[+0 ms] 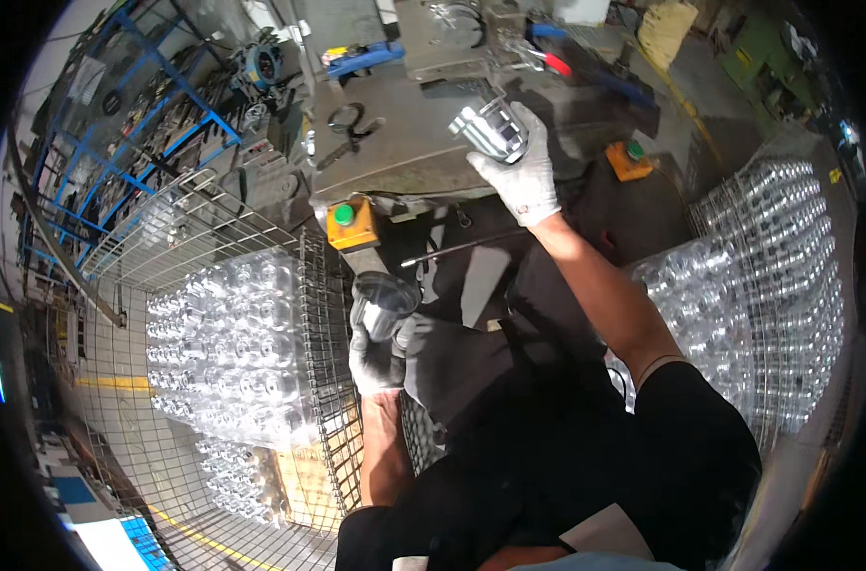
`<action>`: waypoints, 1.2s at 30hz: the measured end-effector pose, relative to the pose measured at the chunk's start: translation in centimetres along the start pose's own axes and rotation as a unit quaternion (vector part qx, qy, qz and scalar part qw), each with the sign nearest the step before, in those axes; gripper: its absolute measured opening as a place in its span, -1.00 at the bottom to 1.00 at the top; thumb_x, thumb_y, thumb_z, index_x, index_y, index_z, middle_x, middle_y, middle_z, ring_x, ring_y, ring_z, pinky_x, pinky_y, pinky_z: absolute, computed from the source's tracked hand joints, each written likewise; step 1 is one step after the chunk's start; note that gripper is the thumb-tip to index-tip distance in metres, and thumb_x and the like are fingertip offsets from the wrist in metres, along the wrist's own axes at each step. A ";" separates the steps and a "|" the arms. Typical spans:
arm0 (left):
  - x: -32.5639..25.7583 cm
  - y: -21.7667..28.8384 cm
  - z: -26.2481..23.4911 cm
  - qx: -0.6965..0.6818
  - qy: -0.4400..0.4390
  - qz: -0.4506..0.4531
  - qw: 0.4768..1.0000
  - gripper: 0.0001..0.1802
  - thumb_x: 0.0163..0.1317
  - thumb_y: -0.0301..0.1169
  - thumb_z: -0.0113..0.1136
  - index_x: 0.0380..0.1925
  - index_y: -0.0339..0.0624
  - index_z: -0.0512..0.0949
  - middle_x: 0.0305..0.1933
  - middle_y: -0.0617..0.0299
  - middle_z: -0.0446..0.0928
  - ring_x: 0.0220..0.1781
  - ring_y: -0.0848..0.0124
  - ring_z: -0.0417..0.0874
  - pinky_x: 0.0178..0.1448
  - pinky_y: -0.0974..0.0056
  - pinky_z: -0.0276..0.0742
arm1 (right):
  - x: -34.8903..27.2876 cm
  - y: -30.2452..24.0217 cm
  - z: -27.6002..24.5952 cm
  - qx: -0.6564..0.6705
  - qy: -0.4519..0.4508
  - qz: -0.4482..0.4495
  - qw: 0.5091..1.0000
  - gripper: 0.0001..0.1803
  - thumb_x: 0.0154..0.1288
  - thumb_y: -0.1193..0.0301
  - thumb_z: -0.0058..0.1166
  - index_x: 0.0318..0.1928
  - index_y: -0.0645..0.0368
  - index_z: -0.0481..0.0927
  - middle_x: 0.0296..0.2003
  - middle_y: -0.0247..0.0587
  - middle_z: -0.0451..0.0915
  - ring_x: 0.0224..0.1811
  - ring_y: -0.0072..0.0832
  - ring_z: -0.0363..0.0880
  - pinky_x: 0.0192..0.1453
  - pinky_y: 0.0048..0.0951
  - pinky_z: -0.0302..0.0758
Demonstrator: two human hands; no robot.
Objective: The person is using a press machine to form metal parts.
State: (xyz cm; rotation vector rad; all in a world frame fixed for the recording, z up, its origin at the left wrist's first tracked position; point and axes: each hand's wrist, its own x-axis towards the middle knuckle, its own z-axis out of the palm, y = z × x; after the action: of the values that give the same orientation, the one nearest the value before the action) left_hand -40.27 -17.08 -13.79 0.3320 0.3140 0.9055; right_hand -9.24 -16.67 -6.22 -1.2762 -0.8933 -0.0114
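My right hand (521, 173), in a white glove, is raised over the grey metal press table (404, 143) and grips a shiny metal cup (490, 128) tilted on its side. Lower down, near my lap, my left hand (374, 354) in a dark grey glove holds a second, darker metal cup (385, 303) upright with its open mouth up. The two cups are well apart.
A wire cage (214, 238) at my left holds rows of shiny cups (233, 352). A second cage of cups (766, 285) stands at my right. Two orange boxes with green buttons (349, 221) (629, 157) sit at the table's front edge. Scissors (349, 124) and red-handled pliers (547, 59) lie on the table.
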 end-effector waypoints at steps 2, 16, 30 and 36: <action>0.6 -1.3 1.0 0.008 -0.058 -0.055 0.997 -0.45 0.28 -0.28 0.04 0.27 -0.05 0.20 0.29 0.08 0.26 0.28 0.11 0.34 0.17 -0.09 0.50 | -1.7 0.1 -2.4 0.018 -0.017 0.003 1.000 -0.07 -0.14 0.61 0.36 0.25 0.24 0.08 0.11 -0.11 0.33 0.12 -0.42 0.39 0.19 -0.43 0.39; 5.2 -10.1 6.7 0.124 -0.014 -0.109 0.986 -0.38 0.25 0.09 -0.06 0.18 -0.06 0.33 0.21 0.10 0.38 0.25 0.17 0.37 0.21 -0.21 0.35 | -7.3 1.2 -17.8 -0.081 0.063 0.154 0.983 -0.12 -0.06 0.41 0.40 0.25 0.20 0.16 0.09 -0.17 0.37 0.13 -0.45 0.38 0.18 -0.40 0.38; 6.2 -14.4 6.5 0.040 -0.029 -0.282 0.958 -0.42 0.26 -0.07 0.01 0.20 -0.12 0.30 0.23 -0.10 0.32 0.20 -0.03 0.42 0.10 -0.09 0.55 | -13.6 3.0 -63.1 -0.509 0.198 0.434 0.716 -0.22 -0.18 0.21 0.37 0.12 0.11 0.38 -0.12 -0.05 0.59 -0.09 -0.26 0.58 -0.01 -0.35 0.48; 6.8 -15.4 9.5 0.092 0.034 -0.218 0.971 -0.45 0.28 -0.10 0.00 0.19 -0.14 0.29 0.18 -0.09 0.39 0.19 0.00 0.45 0.05 -0.11 0.57 | -12.7 6.1 -65.4 -0.620 0.009 0.446 0.646 -0.28 -0.16 0.37 0.14 0.17 0.04 0.39 -0.16 -0.09 0.60 -0.14 -0.27 0.57 -0.03 -0.38 0.46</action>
State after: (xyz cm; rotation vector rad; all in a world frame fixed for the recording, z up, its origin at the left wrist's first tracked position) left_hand -21.58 -21.83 -12.36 0.3839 0.5131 0.4567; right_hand 22.18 -74.27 -19.43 -2.9189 0.0170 0.1742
